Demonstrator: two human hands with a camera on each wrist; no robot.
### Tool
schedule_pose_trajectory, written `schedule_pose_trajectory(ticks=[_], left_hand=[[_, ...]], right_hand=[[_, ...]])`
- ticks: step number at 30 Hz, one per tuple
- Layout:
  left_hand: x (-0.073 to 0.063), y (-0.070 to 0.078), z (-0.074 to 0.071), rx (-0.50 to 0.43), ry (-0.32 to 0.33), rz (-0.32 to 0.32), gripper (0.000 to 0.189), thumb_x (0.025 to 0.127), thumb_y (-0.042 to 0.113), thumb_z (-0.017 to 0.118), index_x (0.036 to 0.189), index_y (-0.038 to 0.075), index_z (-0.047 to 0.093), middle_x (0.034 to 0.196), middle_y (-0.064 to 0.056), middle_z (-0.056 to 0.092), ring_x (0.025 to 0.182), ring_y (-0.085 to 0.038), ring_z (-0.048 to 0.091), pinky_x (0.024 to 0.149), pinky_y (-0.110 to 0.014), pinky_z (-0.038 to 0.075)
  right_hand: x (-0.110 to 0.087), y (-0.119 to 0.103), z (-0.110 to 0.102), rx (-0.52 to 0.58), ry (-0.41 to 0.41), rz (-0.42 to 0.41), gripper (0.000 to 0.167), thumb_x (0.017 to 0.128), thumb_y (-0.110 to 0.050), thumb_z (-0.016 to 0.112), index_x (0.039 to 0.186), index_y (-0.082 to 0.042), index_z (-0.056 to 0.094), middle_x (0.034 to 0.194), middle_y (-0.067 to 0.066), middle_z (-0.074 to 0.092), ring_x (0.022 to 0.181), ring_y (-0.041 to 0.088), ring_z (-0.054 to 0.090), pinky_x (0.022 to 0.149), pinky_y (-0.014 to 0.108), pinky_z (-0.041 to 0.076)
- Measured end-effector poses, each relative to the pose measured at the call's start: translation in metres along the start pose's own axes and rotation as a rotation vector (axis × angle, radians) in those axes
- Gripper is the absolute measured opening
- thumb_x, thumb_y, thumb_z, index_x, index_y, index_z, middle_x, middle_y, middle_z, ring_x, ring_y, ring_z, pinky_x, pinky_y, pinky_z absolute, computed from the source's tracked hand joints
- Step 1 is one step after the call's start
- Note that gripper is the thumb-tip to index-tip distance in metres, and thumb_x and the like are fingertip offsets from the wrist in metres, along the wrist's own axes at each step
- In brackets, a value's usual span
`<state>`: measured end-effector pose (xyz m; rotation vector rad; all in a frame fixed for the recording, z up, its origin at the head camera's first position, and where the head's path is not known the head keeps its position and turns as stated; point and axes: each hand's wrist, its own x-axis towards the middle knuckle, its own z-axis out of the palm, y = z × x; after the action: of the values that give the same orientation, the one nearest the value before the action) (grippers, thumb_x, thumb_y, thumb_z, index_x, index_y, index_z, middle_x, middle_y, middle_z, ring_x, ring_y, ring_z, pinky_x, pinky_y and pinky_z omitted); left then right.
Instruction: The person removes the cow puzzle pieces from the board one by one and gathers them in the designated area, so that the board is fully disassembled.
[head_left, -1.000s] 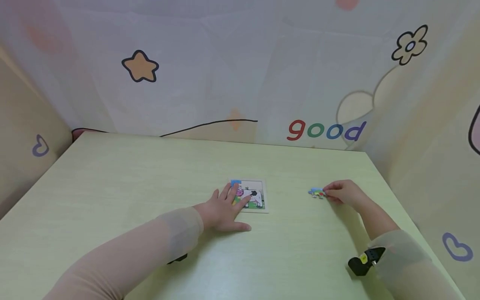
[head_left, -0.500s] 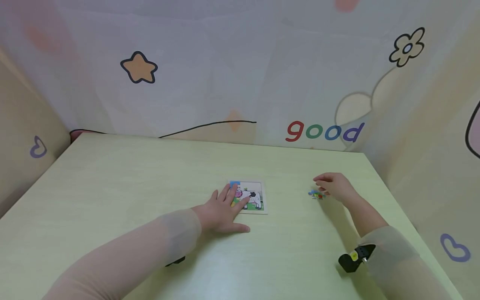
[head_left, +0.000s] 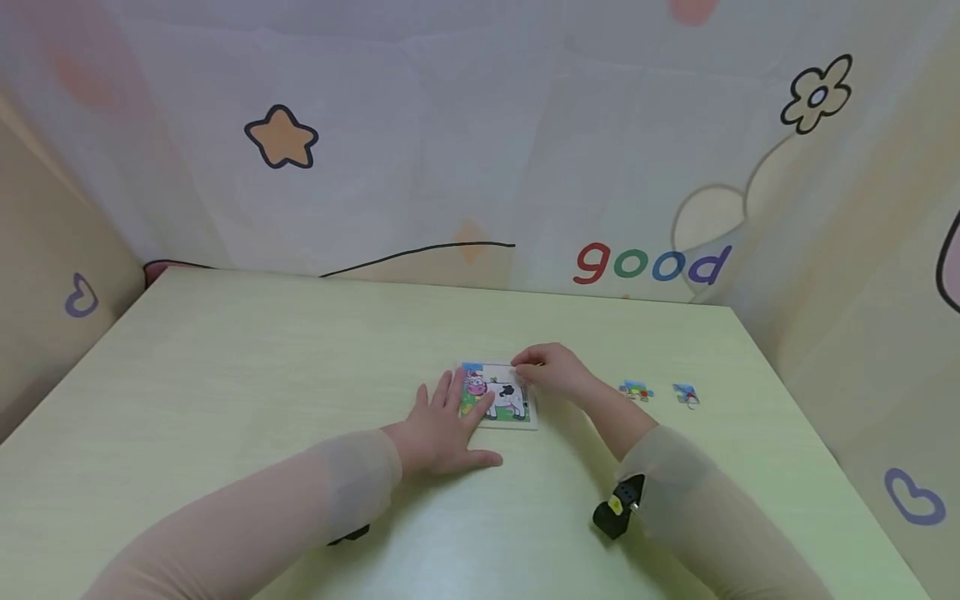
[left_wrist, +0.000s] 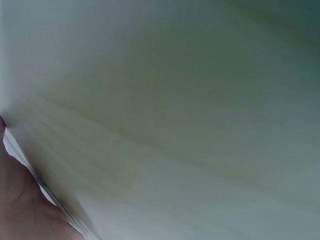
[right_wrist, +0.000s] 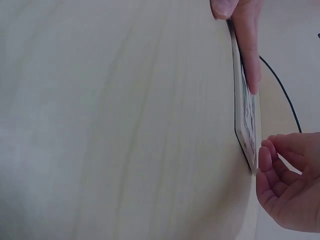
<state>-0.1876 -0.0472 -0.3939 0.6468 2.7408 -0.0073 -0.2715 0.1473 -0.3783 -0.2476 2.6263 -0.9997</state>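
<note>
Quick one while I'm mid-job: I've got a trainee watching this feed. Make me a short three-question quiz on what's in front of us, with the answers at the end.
1. True or false: the left hand is held clear of the puzzle board.
2. In the head view, the right hand is nearest which corner of the puzzle board?
A) near left
B) far left
C) far right
3. Fill in the number: (blank) loose pieces lie on the table to the right of the puzzle board.

Key:
1. False; its fingers rest on the puzzle board.
2. C
3. Two
</note>
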Motion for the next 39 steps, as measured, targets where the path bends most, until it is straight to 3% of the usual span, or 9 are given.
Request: schedule_pose_trajectory(ticks=[7, 14, 18, 24, 27, 34, 39], left_hand=[[0.005, 0.002, 0.003, -0.008, -0.033, -0.048, 0.088, 0.080, 0.079, 0.029, 0.151, 0.031, 0.008, 0.153, -0.020, -0.009, 0.137, -0.045, -0.004, 0.100, -0.067, 0.016], [0.002, 0.005, -0.002, 0.029, -0.055, -0.057, 0.086, 0.081, 0.079, 0.027, 0.150, 0.032, 0.005, 0.153, -0.023, -0.004, 0.137, -0.046, 0.002, 0.101, -0.064, 0.018], [0.000, 0.006, -0.005, 0.037, -0.060, -0.055, 0.086, 0.082, 0.078, 0.028, 0.151, 0.031, 0.006, 0.153, -0.023, -0.002, 0.137, -0.045, 0.004, 0.103, -0.061, 0.019], [-0.002, 0.005, -0.006, 0.022, -0.043, -0.053, 0.089, 0.081, 0.079, 0.028, 0.151, 0.028, 0.009, 0.153, -0.022, -0.002, 0.138, -0.045, 0.003, 0.103, -0.061, 0.018], [-0.002, 0.006, -0.004, 0.014, -0.042, -0.049, 0.091, 0.080, 0.080, 0.028, 0.151, 0.025, 0.011, 0.153, -0.021, -0.003, 0.138, -0.045, 0.003, 0.102, -0.063, 0.018], [0.000, 0.008, -0.005, 0.038, -0.046, -0.052, 0.091, 0.080, 0.080, 0.026, 0.151, 0.026, 0.009, 0.154, -0.021, -0.003, 0.138, -0.044, 0.003, 0.102, -0.062, 0.019], [0.001, 0.004, -0.005, 0.037, -0.055, -0.065, 0.092, 0.080, 0.080, 0.027, 0.151, 0.025, 0.009, 0.154, -0.021, -0.003, 0.138, -0.044, 0.003, 0.102, -0.062, 0.019]], right_hand=[[0.010, -0.012, 0.017, -0.038, -0.019, -0.030, 0.023, 0.093, -0.019, 0.058, 0.112, -0.009, 0.068, 0.111, 0.007, 0.063, 0.098, 0.022, 0.054, 0.092, 0.039, 0.043], [0.011, -0.025, 0.030, -0.108, -0.026, -0.083, 0.027, 0.094, -0.014, 0.056, 0.117, -0.003, 0.065, 0.116, 0.011, 0.063, 0.108, 0.024, 0.056, 0.095, 0.041, 0.041], [0.011, -0.027, 0.034, -0.071, -0.032, -0.059, 0.028, 0.094, -0.016, 0.057, 0.118, -0.003, 0.064, 0.118, 0.011, 0.062, 0.111, 0.024, 0.054, 0.096, 0.041, 0.040], [0.016, -0.026, 0.035, -0.026, -0.018, -0.027, 0.026, 0.093, -0.019, 0.058, 0.115, -0.006, 0.064, 0.111, 0.008, 0.063, 0.101, 0.022, 0.055, 0.094, 0.038, 0.043], [0.017, -0.027, 0.036, -0.040, -0.017, -0.015, 0.023, 0.093, -0.020, 0.058, 0.110, -0.007, 0.066, 0.106, 0.007, 0.063, 0.097, 0.021, 0.054, 0.092, 0.037, 0.044], [0.011, -0.038, 0.035, -0.162, 0.075, 0.012, 0.020, 0.093, -0.015, 0.057, 0.106, -0.005, 0.068, 0.101, 0.007, 0.064, 0.090, 0.020, 0.054, 0.087, 0.035, 0.046], [0.011, -0.038, 0.037, -0.105, 0.033, 0.009, 0.025, 0.094, -0.017, 0.057, 0.114, -0.005, 0.066, 0.110, 0.009, 0.064, 0.098, 0.021, 0.056, 0.092, 0.037, 0.044]])
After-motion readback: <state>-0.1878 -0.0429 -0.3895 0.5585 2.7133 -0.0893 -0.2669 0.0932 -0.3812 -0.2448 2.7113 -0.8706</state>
